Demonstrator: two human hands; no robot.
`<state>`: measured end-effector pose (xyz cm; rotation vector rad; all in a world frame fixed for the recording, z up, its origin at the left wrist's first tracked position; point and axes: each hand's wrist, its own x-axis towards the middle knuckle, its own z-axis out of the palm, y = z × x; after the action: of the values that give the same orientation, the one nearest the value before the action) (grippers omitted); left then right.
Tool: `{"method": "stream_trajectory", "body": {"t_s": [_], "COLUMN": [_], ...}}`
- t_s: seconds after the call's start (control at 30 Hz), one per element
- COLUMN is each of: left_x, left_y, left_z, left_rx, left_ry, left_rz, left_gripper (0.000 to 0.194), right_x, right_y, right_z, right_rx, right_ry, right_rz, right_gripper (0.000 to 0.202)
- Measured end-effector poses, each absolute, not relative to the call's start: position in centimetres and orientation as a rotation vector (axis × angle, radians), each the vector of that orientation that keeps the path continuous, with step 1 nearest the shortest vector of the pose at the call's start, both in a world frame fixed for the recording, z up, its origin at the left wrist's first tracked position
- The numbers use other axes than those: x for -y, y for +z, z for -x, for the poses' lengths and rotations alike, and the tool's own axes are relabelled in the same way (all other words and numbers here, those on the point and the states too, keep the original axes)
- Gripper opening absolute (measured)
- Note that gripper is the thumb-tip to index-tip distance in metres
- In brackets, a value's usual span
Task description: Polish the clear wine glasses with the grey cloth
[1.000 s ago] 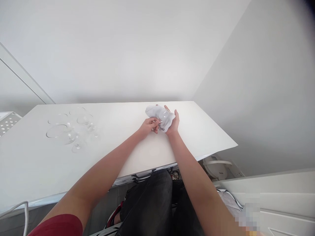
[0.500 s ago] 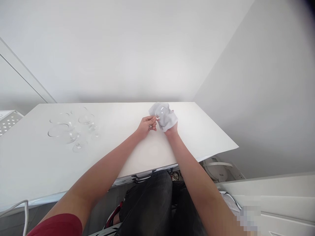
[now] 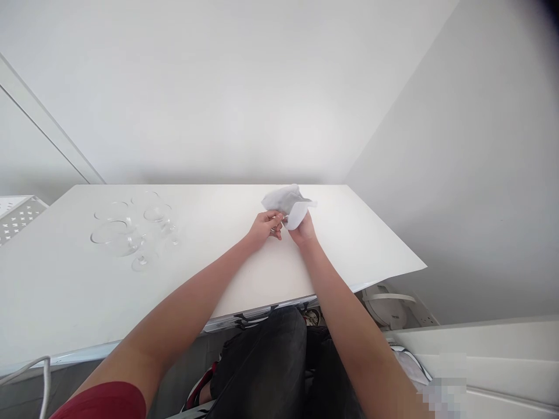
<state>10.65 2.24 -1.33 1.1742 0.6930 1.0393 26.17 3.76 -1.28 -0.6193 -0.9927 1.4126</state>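
A light grey cloth [image 3: 283, 199] is bunched over my right hand [image 3: 304, 230], whose fingers are mostly hidden under it. Within the cloth is a clear stemmed glass [image 3: 285, 219], its bowl now almost wholly covered. My left hand [image 3: 266, 226] pinches this glass by its stem or foot, close beside my right hand. Both hands are just above the white table [image 3: 253, 285], toward its far edge. Well to the left of them, several clear stemmed glasses [image 3: 117, 238] lie or stand in a group; their outlines are faint.
A white wall [image 3: 244, 87] rises behind the table, and a grey side wall [image 3: 480, 174] is at the right. At far left is a white perforated container [image 3: 20, 220]. A white cable [image 3: 46, 378] hangs at the near left edge. My legs [image 3: 262, 366] are below the table's front edge.
The cloth has shifted and folded over the glass, hiding the bowl that showed before. My right hand has turned slightly. My left hand keeps its pinch, and the view has tilted a little.
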Motion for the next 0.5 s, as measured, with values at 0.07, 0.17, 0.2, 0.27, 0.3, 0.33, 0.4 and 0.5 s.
{"method": "stream_trajectory", "body": {"t_s": [0.07, 0.17, 0.2, 0.27, 0.3, 0.33, 0.4, 0.5], "left_x": [-2.1, -2.0, -1.9, -1.7, -1.6, -1.5, -1.3, -1.0], "left_y": [-1.3, -1.1, -1.0, -1.0, -1.0, -1.1, -1.3, -1.7], "left_z": [-10.8, -10.8, -10.8, -10.8, -10.9, -10.9, -11.2, -11.6], "left_rx": [-0.745, -0.745, -0.74, -0.769, -0.813, -0.876, -1.038, -1.246], "left_ry": [0.984, 0.893, 0.875, 0.882, 0.919, 0.976, 1.104, 1.173], "left_rz": [-1.249, -1.276, -1.27, -1.305, -1.368, -1.467, -1.736, -2.046], "left_gripper": [0.043, 0.041, 0.04, 0.037, 0.035, 0.032, 0.023, 0.012], "right_x": [-4.1, -4.5, -4.6, -4.6, -4.5, -4.4, -4.2, -4.3], "right_y": [-1.6, -1.9, -2.0, -1.8, -1.6, -1.4, -1.0, -0.9], "right_z": [-26.4, -26.8, -26.9, -26.8, -26.6, -26.4, -26.1, -26.2], "right_rx": [0.89, 0.778, 0.775, 0.809, 0.834, 0.856, 0.888, 0.862], "right_ry": [1.427, 1.457, 1.471, 1.453, 1.399, 1.31, 1.082, 0.911], "right_rz": [0.597, 0.62, 0.64, 0.679, 0.691, 0.7, 0.73, 0.818], "right_gripper": [0.022, 0.024, 0.025, 0.025, 0.024, 0.023, 0.025, 0.029]}}
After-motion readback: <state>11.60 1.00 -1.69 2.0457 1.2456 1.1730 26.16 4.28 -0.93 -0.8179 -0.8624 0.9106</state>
